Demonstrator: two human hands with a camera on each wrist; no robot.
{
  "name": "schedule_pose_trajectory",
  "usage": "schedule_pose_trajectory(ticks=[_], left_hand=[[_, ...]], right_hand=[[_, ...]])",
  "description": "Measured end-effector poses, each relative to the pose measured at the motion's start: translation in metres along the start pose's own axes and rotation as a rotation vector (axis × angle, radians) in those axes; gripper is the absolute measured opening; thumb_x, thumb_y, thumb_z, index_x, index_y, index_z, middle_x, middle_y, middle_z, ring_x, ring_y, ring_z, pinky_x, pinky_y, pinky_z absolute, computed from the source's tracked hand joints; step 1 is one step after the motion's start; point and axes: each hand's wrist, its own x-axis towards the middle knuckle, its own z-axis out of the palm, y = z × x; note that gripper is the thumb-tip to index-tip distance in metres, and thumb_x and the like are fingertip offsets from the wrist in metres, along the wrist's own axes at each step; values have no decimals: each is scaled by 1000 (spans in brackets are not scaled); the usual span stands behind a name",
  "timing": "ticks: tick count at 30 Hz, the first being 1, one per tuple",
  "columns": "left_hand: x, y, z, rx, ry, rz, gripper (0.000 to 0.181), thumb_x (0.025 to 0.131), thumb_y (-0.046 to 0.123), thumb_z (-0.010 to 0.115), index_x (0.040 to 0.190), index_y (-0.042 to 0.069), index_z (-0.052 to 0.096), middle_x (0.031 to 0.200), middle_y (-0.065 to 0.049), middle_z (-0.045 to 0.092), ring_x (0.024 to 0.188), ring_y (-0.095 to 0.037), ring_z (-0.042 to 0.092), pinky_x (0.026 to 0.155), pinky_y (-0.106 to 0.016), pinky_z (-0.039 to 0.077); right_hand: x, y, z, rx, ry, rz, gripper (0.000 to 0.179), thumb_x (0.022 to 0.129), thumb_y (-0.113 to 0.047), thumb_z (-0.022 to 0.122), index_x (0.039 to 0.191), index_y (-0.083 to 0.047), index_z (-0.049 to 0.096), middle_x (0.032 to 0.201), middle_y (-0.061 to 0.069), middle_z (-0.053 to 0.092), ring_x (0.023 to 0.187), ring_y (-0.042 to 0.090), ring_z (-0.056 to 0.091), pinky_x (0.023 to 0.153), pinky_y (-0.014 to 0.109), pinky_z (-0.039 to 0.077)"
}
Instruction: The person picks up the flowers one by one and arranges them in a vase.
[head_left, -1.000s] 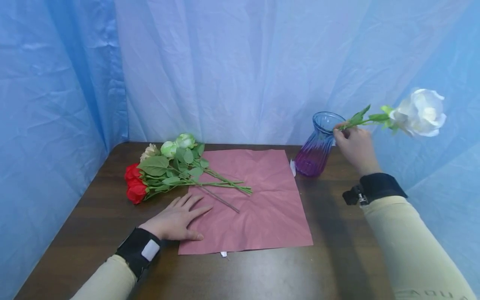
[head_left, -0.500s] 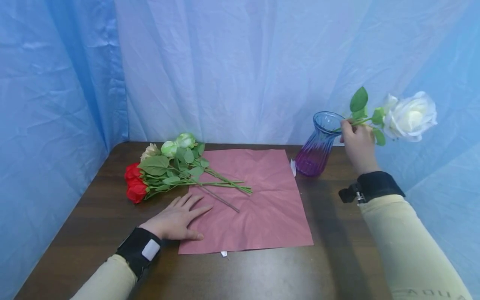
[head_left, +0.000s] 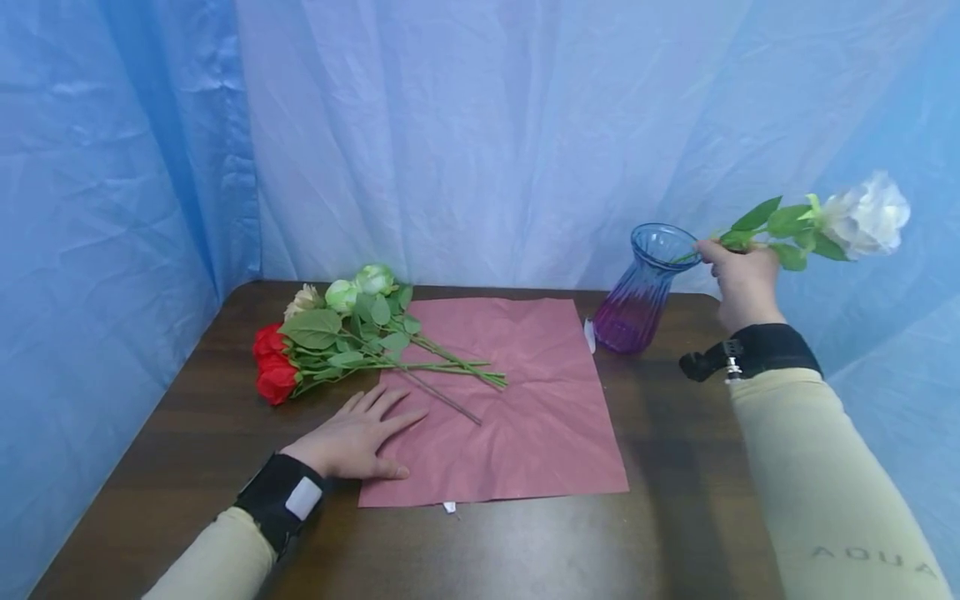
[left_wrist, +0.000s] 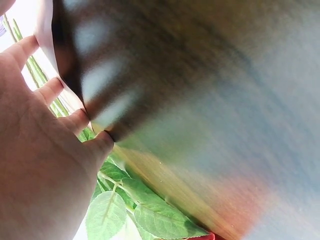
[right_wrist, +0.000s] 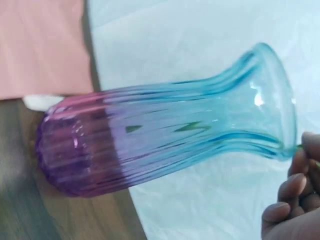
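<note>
My right hand [head_left: 746,279] pinches the green stem of a white rose [head_left: 866,215] at the rim of a glass vase [head_left: 637,296], blue above and purple below. The bloom leans out to the right, leaves beside the hand. The stem's lower end shows at the vase mouth; green patches appear through the glass in the right wrist view, where my fingers [right_wrist: 292,187] touch or nearly touch the rim. My left hand [head_left: 356,437] rests with spread fingers on the left edge of a pink paper sheet [head_left: 540,417]. Above it lie red roses [head_left: 273,367], their stems crossing the paper.
Pale green blooms [head_left: 360,287] and a beige flower [head_left: 303,302] lie with the red roses at the left. Small white tags stick out from under the paper's edges. Blue cloth [head_left: 480,142] hangs behind and beside the brown table [head_left: 525,550].
My right hand has shifted to the right along with the white rose, whose bloom swung left and then back out to the right. The left hand stays on the paper.
</note>
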Motion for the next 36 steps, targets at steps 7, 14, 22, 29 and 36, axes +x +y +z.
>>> schedule_pose_trajectory(ticks=[7,14,22,29,36], left_hand=[[2,-2,1,-7,-20,-21,86,87,63,70,159,31,38,167,-13,22,155,-44,10,120,-70,13],[4,-3,4,5,-14,-14,86,86,64,70,159,32,37,167,-12,23,154,-44,12,119,-70,14],[3,-2,2,-10,-19,-15,85,86,62,71,159,31,38,167,-13,23,154,-44,12,119,-70,13],[2,-2,1,-17,-22,-16,85,87,61,71,159,31,38,167,-13,23,154,-45,10,119,-70,12],[1,-2,1,-27,-25,-14,85,87,60,71,159,30,38,168,-13,22,155,-45,9,120,-70,12]], right_hand=[[3,-2,-2,-163,28,-85,24,95,-35,72,111,-18,77,99,-11,58,88,8,44,77,27,34],[9,-4,6,-522,-15,-109,44,101,-44,59,123,-7,69,107,-6,56,99,12,46,87,33,40],[11,-4,19,-659,93,-224,32,100,-33,58,112,-6,67,99,1,56,90,15,46,76,28,39],[-9,0,42,-632,245,-633,30,103,-14,50,115,5,70,91,12,54,84,28,47,76,35,35],[-29,4,65,-599,187,-958,21,100,-2,51,113,7,66,90,23,55,81,40,49,74,46,37]])
